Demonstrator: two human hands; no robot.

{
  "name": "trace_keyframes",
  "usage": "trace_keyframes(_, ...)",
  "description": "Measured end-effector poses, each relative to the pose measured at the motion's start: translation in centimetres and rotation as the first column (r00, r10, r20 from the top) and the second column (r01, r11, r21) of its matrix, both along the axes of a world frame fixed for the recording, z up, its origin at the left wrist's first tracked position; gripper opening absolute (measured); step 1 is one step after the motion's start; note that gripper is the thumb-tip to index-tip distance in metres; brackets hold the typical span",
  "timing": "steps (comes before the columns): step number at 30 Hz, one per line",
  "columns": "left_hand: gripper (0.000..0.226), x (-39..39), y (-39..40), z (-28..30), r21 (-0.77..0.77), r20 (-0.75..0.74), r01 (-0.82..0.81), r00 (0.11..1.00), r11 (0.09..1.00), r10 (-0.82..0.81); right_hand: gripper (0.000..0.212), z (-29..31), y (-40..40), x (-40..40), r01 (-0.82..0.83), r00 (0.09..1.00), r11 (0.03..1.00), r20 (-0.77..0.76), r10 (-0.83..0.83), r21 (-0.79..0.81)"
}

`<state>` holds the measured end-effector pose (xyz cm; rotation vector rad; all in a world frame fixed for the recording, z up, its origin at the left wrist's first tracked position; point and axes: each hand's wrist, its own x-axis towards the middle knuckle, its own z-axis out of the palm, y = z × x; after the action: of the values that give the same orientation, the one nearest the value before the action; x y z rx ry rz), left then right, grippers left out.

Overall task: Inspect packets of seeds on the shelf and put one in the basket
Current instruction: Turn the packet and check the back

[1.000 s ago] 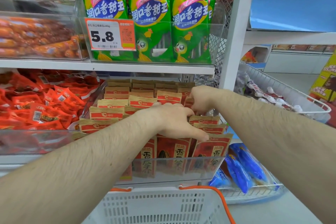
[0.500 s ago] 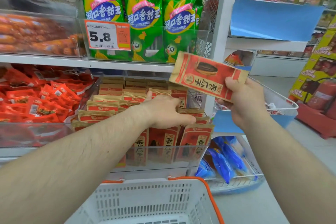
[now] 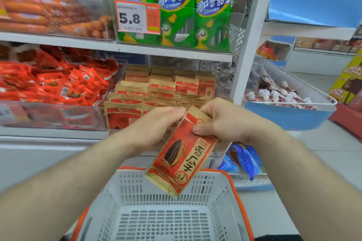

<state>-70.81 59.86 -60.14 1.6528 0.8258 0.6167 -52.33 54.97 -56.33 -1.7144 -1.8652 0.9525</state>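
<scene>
My right hand [image 3: 225, 121] grips the top end of a red and tan seed packet [image 3: 182, 154], thumb on its front. The packet hangs tilted, its lower end over the far rim of the white basket [image 3: 219, 197] with orange handles. My left hand [image 3: 156, 123] is beside it, its blurred fingers fairly straight and touching the packet's upper left edge. Behind both hands, several more seed packets [image 3: 156, 88] stand in rows in a clear bin on the lower shelf.
Red snack packets [image 3: 58, 86] fill the bin to the left. Green corn sausage bags [image 3: 176, 6] and a 5.8 price tag [image 3: 133, 16] sit on the shelf above. A white upright post [image 3: 248, 45] stands at right, with a wire tray of sweets [image 3: 284, 94] beyond it.
My right hand pulled a packet out of the bin, raised it sideways, then brought it down over the basket. My left hand lifted off the shelf packets and moved to the held packet.
</scene>
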Motion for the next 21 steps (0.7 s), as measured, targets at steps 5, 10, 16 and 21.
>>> trace_keyframes(5, 0.029, 0.0, -2.6, -3.3, -0.14, 0.127, -0.128, 0.981, 0.982, 0.146, 0.019, -2.2, -1.0, -1.7, 0.127, 0.982, 0.991, -0.148, -0.119, 0.046)
trace_keyframes(10, 0.032, -0.2, -3.5, -3.8, -0.388, 0.318, -0.174, 0.896, 0.905, 0.309, 0.034, -5.1, -1.8, -1.8, 0.241, 0.901, 0.97, -0.361, -0.241, -0.046)
trace_keyframes(16, 0.034, -0.1, -4.2, -4.0, -0.45, 0.37, -0.167, 0.859, 0.877, 0.354, 0.046, -5.6, -2.0, -2.2, 0.279, 0.873, 0.957, -0.395, -0.286, -0.077)
trace_keyframes(21, 0.036, -0.4, -3.9, -4.0, -0.475, 0.365, -0.211, 0.837, 0.855, 0.409, 0.037, -5.5, -3.2, -2.5, 0.145, 0.913, 0.972, -0.354, -0.203, -0.183)
